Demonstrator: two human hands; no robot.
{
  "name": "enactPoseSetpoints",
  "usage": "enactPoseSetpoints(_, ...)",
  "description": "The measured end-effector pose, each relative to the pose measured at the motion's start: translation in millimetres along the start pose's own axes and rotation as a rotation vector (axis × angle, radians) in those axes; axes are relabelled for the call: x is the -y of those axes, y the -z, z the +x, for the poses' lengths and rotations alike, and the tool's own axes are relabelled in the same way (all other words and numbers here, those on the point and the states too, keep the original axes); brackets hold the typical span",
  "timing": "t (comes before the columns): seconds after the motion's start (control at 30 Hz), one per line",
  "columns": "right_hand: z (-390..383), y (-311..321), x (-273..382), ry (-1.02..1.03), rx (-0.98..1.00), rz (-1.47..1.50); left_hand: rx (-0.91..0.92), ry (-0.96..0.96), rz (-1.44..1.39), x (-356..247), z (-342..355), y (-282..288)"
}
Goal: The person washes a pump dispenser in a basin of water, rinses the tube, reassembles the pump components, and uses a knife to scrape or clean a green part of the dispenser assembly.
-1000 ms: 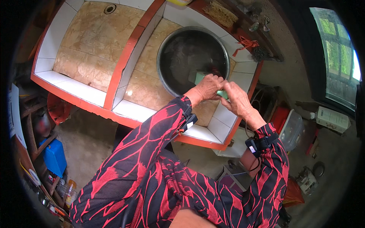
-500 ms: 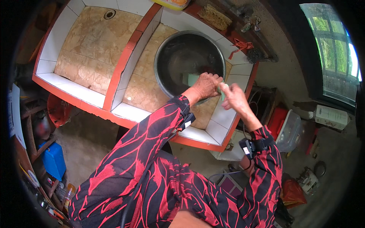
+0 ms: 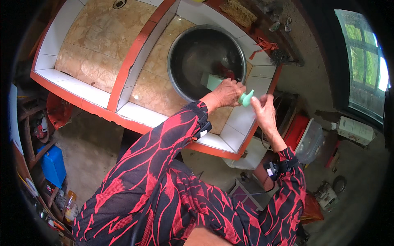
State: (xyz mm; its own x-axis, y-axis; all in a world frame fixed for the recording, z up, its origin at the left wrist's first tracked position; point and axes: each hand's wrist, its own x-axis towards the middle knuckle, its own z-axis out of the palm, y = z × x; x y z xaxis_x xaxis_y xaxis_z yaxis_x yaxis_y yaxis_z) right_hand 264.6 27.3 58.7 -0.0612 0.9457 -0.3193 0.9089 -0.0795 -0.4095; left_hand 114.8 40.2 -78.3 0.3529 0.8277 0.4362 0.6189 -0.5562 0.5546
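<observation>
A red-edged, tiled sink is holding a metal basin, and a window is glowing rightward. Over the basin's near side, the left grip is clasping a green pump bottle; beside it, the right grip is hovering half-open, holding nothing.

Red-veined black sleeves, 2 wristbands

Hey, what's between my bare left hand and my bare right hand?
In the head view, a curved, mint-green, pump-like top lies there, jutting from the left hand toward the right hand.
</observation>
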Motion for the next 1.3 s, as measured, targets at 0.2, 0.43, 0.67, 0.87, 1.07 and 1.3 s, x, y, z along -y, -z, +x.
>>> enactPoseSetpoints(0.2, -10, -31, -23, -0.263, 0.200, 0.396, -0.012, -0.112, -0.032, -13, -8, -16)
enactPoseSetpoints(0.43, -14, -8, -20, 1.180, -0.117, -0.875, 0.067, -0.137, -0.032, -8, -1, -18)
enactPoseSetpoints(0.67, -4, -21, -9, -0.415, 0.212, 0.508, 0.187, -0.159, 0.037, -14, 1, -24)
enactPoseSetpoints(0.87, -10, -39, -29, 0.068, 0.167, 0.204, 0.189, -0.182, -0.066, -3, 8, -13)
enactPoseSetpoints(1.07, -5, -10, -7, 1.129, -0.078, -0.975, 0.158, -0.202, -0.088, 3, 6, -5)
enactPoseSetpoints(1.3, -4, -11, 19, -0.493, 0.299, 0.495, 0.232, -0.116, -0.068, 5, 6, 0)
